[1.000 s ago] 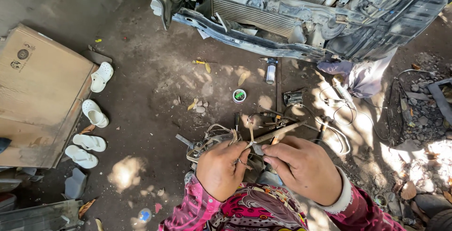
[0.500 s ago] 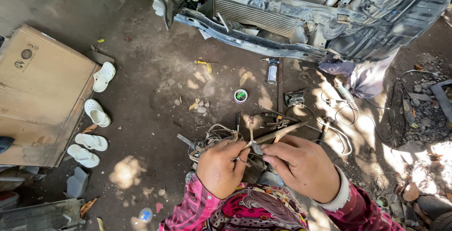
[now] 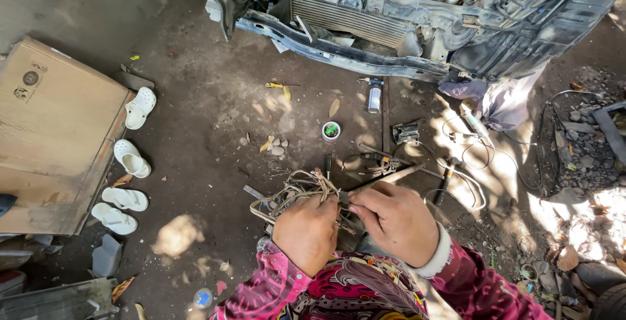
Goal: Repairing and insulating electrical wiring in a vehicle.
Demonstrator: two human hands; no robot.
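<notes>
Both hands meet at lower centre of the frame: the left hand (image 3: 306,234) is closed around a tangled bundle of tan wires (image 3: 295,191), while the right hand (image 3: 394,222) pinches a strand beside it. Compared with half a second ago, the hands and wires have barely shifted.

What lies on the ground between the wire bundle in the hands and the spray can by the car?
In the head view, a small round tin lies between wire bundle and spray can.
</notes>
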